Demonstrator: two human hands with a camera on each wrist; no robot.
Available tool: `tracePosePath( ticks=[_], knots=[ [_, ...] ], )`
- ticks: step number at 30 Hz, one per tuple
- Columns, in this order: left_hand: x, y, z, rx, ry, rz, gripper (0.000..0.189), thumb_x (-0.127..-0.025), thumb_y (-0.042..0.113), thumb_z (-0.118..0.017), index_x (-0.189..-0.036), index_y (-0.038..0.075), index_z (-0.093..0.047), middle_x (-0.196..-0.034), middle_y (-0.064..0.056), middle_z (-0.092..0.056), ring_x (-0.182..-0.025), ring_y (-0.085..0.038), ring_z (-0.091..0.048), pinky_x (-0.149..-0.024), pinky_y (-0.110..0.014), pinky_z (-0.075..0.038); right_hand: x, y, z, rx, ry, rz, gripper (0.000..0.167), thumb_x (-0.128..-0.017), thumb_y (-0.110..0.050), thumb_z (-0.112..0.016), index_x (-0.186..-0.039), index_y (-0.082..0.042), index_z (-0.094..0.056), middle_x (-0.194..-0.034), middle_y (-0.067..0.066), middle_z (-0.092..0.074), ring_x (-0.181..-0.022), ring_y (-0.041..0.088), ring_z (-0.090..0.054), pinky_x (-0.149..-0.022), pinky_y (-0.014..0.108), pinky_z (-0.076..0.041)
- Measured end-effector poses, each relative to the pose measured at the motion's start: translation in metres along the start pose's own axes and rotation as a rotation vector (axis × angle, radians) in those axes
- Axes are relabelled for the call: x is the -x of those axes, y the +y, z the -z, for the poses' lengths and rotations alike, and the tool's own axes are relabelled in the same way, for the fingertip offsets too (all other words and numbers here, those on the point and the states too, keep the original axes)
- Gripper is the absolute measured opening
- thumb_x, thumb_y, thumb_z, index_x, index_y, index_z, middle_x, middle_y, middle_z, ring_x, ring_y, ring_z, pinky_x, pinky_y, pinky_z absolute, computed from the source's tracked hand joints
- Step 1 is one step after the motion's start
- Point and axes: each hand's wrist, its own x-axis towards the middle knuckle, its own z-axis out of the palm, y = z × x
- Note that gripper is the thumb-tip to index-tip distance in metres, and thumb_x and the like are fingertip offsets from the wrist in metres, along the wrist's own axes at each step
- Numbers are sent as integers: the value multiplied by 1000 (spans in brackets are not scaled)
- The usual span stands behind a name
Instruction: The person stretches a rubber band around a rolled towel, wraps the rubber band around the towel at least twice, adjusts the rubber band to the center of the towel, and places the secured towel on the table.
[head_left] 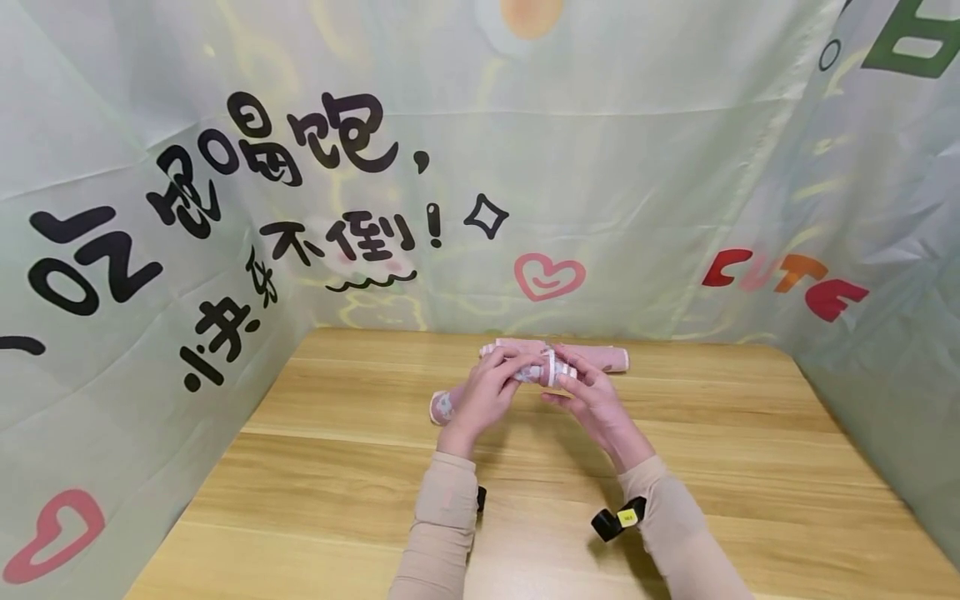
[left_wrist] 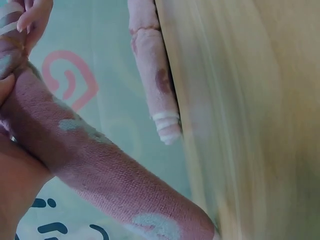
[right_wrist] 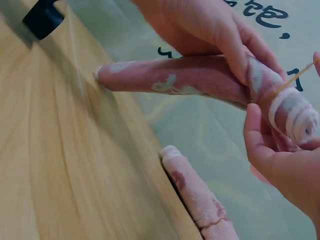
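A pink towel rolled into a long tube (head_left: 442, 406), with pale flower patches, is held up off the wooden table with one end tilted down to the left. My left hand (head_left: 491, 387) grips the roll near its middle, fingers over the top. Around the far end is my right hand (head_left: 600, 408), its fingers curled close to the white spiral edge. A thin yellowish rubber band (right_wrist: 298, 77) stretches from the roll to a fingertip (right_wrist: 317, 61) of the right hand. Behind lies a second rolled pink towel (head_left: 603, 358), with a band (right_wrist: 212, 223) round its middle.
The wooden table (head_left: 337, 483) ends at a printed cloth backdrop (head_left: 637, 183) that hangs behind it and along both sides. The second roll lies along the table's back edge. A black wrist camera (head_left: 609, 525) sticks out from the right sleeve.
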Motion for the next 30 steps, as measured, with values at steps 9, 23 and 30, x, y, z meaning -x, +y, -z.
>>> tracePosePath(
  ticks=[9,23,30],
  knots=[
    [-2,4,-3,-12,-63,-46,39,-88,-3,-60,-116,23,-70,-128,7,-67,-115,-18,-58,-97,-37,-44,-2,3,-2,239,27,38,66,-92,-1,-60,-148,11,-25,-128,5,-52,-98,4,-59,-80,25,-57],
    [0,2,-2,65,-5,24,33,-83,-6,-62,-108,14,-67,-109,-1,-67,-97,-15,-57,-89,-32,-49,-1,9,-8,644,143,61,58,-81,-4,-76,-133,2,-53,-127,27,-57,-88,1,-59,-74,15,-52],
    [1,0,0,132,8,25,30,-82,-7,-64,-107,9,-67,-104,-4,-67,-93,-15,-57,-82,-26,-50,-2,13,-8,726,165,49,57,-79,-8,-79,-129,2,-54,-117,23,-59,-84,3,-57,-72,17,-51]
  ],
)
